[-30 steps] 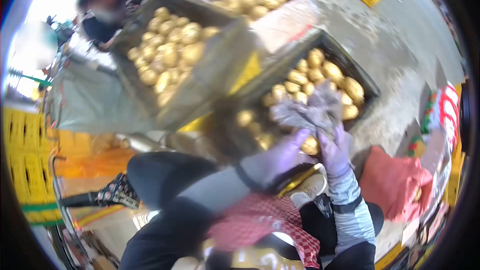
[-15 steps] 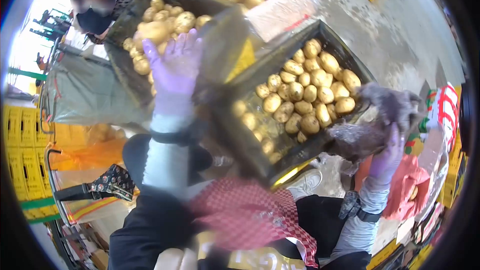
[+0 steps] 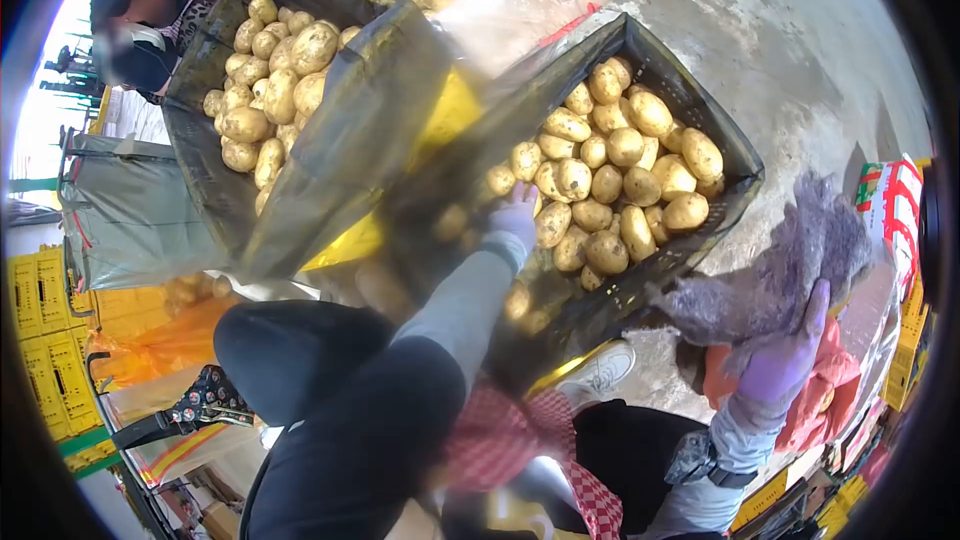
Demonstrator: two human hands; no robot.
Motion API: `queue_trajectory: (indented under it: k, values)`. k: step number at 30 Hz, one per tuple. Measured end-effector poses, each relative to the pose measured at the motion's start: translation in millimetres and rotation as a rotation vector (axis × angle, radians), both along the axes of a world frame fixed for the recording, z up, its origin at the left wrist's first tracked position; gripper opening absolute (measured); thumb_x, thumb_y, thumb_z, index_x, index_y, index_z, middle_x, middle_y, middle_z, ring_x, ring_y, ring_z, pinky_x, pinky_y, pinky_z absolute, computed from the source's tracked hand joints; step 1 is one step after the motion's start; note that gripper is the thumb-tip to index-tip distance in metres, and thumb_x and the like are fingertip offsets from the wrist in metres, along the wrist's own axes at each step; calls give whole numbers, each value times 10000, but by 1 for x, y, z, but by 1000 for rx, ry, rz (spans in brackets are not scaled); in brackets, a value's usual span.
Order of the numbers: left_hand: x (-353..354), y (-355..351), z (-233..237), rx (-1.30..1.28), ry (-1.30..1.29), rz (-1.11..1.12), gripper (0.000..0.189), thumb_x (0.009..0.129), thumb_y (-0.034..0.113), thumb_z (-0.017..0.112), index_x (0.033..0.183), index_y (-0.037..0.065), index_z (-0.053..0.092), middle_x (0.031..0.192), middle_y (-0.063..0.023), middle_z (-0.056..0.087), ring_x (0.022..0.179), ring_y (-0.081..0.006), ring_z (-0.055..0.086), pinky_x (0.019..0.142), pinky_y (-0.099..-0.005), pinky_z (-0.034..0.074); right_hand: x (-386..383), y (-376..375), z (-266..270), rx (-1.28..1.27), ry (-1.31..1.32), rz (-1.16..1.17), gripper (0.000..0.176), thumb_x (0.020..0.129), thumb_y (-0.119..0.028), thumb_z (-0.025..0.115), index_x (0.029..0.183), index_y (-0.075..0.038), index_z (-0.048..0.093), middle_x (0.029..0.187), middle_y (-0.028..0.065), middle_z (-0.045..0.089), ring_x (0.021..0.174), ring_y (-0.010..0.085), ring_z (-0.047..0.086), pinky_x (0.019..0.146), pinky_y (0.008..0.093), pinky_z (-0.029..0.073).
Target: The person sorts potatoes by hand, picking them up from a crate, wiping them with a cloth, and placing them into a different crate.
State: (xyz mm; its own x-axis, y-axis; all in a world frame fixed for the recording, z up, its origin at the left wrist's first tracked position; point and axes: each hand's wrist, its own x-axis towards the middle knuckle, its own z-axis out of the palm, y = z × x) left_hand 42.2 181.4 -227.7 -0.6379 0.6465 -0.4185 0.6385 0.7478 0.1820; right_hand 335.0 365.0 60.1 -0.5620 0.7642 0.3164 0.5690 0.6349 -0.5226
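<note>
My left hand, in a pale purple glove, reaches into the left part of a dark-lined crate and touches the potatoes there. Its fingers are partly hidden and blurred, so its grip cannot be made out. At the right, my right hand, also gloved, is closed on a crumpled greyish-purple net-like bundle, which hangs beside the crate's right corner. To the left is a second dark-lined crate with potatoes in it.
A plastic-lined container of potatoes stands at the top. A person is at the upper left. Yellow crates and an orange bag are at the left. A red bag lies at the lower right.
My left hand has moved from above the left crate down and right into the right crate. My right hand, with the bundle, has shifted slightly down and right.
</note>
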Motion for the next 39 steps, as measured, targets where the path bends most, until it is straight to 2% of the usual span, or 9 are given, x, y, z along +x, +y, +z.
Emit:
queue_trajectory:
  k: [14,17,20,24,26,28,31,35,39]
  values:
    - [-57,-3,-19,14,-648,15,827,768,122,710,1499,113,324,1466,-172,416,1189,-382,554,916,-413,516,-41,-7,-21,-324,127,-67,529,960,69,371,1482,14,308,1436,191,442,1316,265,430,1137,374,305]
    - [-63,-14,11,296,-1130,192,819,815,168,692,1515,86,275,1469,-174,415,1228,-359,528,946,-409,508,-49,-6,-26,-367,302,58,487,995,-15,353,1481,-17,317,1403,207,474,886,236,637,792,315,526]
    - [-33,-8,102,670,-1685,412,817,865,205,665,1534,67,217,1486,-160,399,1266,-333,497,976,-404,498,-83,-36,-2,-1012,759,-279,435,1028,-209,384,1410,0,403,1275,212,567,306,160,443,294,282,387]
    - [21,9,199,1037,-1619,278,617,945,131,551,1492,87,271,1420,-153,449,1249,-268,513,983,-399,492,-100,-65,-4,-1137,549,162,417,960,-260,596,1272,15,558,1150,92,628,989,186,623,872,319,510]
    - [62,25,239,1273,-1618,234,444,981,144,502,1404,45,410,1308,-131,539,1138,-188,577,971,-377,480,-109,-80,-30,-570,335,339,493,878,-232,676,1286,4,533,1235,161,553,1100,272,565,945,367,471]
    - [81,31,248,1282,-2606,548,448,983,211,516,1367,-10,450,1242,-82,585,1097,-133,579,942,-341,479,-111,-86,-55,-245,270,277,596,795,-203,755,1300,-6,507,1319,230,478,1212,357,506,1018,415,432]
    - [101,25,137,1385,-2688,829,484,992,315,497,1364,7,463,1234,-94,591,1116,-171,586,963,-355,481,-105,-66,-63,-194,251,413,624,810,-309,739,1277,35,506,1259,228,532,1184,356,526,1032,415,424]
    - [103,17,255,1106,-2133,828,568,999,440,453,1385,23,446,1290,-129,570,1158,-248,585,994,-402,486,-100,-42,-66,-1139,793,38,510,924,-355,614,1253,24,523,1152,163,594,1067,269,589,955,347,476]
    - [92,5,256,1079,-2225,609,579,987,416,498,1391,5,440,1311,-143,566,1166,-305,581,998,-416,486,-85,-16,-63,-953,807,-23,453,985,-331,507,1278,15,509,1105,154,638,943,275,651,788,375,547]
